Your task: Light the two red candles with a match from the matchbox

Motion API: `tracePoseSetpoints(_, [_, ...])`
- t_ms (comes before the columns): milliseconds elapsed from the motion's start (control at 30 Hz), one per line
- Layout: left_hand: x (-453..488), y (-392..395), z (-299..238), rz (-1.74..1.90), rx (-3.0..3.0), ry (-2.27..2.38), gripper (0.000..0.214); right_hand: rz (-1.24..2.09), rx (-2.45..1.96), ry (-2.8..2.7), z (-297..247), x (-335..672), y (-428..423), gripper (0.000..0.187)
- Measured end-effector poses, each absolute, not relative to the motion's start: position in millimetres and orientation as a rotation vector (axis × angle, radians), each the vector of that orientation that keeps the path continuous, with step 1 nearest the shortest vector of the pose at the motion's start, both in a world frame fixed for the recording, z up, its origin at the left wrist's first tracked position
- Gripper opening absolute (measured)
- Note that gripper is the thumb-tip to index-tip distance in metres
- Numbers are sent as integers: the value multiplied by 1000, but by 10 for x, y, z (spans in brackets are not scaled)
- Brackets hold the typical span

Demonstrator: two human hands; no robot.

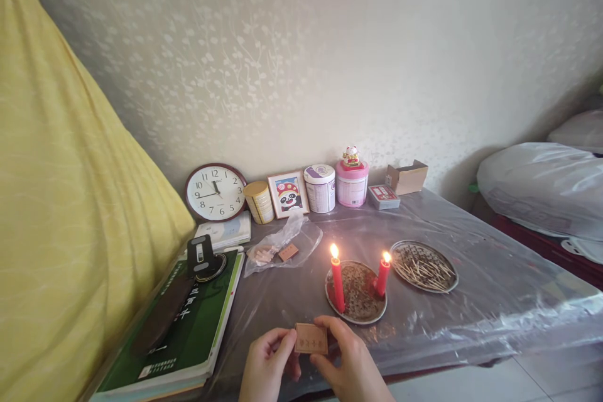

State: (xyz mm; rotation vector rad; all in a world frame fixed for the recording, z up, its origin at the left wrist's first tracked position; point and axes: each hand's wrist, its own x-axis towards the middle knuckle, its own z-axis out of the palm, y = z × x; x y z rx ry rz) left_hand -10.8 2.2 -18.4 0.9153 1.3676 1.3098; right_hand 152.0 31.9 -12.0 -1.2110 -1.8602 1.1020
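A small brown matchbox [311,338] is held low in the picture by both hands. My left hand [267,364] pinches its left end and my right hand [349,361] grips its right end and underside. Just beyond the hands a round metal plate [358,303] carries two lit red candles, a tall one [337,286] on its left and a shorter one [382,276] on its right. A second round plate [443,260] to the right holds several loose matchsticks.
The table [494,301] is covered in clear plastic. A green book [188,333] lies at the left with a dark clip on it. A plastic bag [282,245], a wall clock [215,192], tins, a framed picture and small boxes line the wall. A yellow curtain [56,232] hangs left.
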Motion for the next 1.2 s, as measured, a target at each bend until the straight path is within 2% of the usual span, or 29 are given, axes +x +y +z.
tracePoseSetpoints(233, [-108,3,-89,1254,1054,1515,39,1127,-1220,-1867,-88,1522,329,46])
tracePoseSetpoints(500, [-215,46,-77,1346,968,1554,37,1124,-1240,-1837,-7,1574,319,39])
tracePoseSetpoints(667, [-154,29,-65,1392,791,1283,32,1125,-1233,-1806,45,1594,323,35])
tracePoseSetpoints(833, [-8,-15,-53,1407,631,996,53,1211,-1200,-1780,51,1605,335,33])
tracePoseSetpoints(967, [-17,-31,-52,1399,668,1007,46,1296,-1158,-1812,121,1650,335,31])
tracePoseSetpoints(1067, [-44,-21,-98,1370,751,1049,43,1167,-1143,-1855,213,1682,325,36])
tracePoseSetpoints(1200, [-28,-2,-204,1296,905,1043,40,1009,-1054,-2007,291,1680,299,20])
